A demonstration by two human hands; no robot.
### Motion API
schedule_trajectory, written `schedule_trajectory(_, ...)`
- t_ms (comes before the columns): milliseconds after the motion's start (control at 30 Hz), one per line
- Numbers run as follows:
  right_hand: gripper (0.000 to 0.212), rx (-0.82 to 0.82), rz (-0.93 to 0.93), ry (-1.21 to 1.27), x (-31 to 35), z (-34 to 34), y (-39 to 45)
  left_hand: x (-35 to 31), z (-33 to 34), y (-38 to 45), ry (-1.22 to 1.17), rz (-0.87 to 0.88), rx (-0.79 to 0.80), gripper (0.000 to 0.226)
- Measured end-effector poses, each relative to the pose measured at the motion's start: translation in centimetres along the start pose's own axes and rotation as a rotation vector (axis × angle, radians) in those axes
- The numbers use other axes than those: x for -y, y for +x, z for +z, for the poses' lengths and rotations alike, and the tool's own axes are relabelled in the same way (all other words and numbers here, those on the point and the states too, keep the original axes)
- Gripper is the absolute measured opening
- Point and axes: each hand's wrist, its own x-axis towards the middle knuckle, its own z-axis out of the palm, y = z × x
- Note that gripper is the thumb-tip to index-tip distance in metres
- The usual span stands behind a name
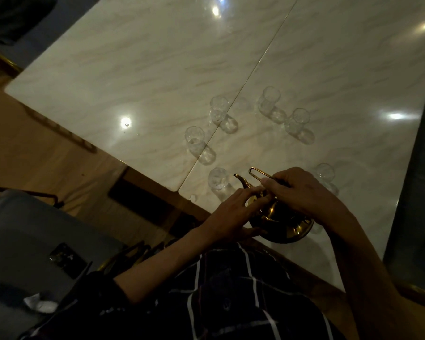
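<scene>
At the table's (pixel 133 69) near edge stands the brass teapot (pixel 280 224), right hand (pixel 302 190) curled round its handle, left hand (pixel 233 214) resting straight-fingered on its lid, and the six glasses (pixel 219 180) look empty, so pouring seems not yet begun.

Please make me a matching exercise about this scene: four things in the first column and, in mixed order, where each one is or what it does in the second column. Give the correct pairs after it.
Column one
1. golden teapot
2. right hand
3. left hand
4. phone

Column two
a. lies on the grey seat
b. grips the loop handle
c. stands near the edge of the table
d. fingers touch the pot's top

Pairs: 1-c, 2-b, 3-d, 4-a
</scene>
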Motion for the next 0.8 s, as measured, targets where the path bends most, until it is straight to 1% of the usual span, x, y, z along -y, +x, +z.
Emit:
schedule_trajectory(433, 0.044, 0.021, -0.011, -0.005, -0.02, -0.22, 0.49, 0.04, -0.12, 0.19, 0.003, -0.010, -0.009, 0.080)
schedule_trajectory(567, 0.044, 0.033, -0.016, 0.005, -0.17, -0.21, 0.62, -0.09, -0.11, 0.22, -0.006, -0.005, -0.043, 0.078)
schedule_trajectory(800, 0.043, 0.037, -0.039, 0.047, -0.49, -0.44, 0.61, -0.04, 0.50, 0.29, 0.010, -0.030, -0.040, 0.082)
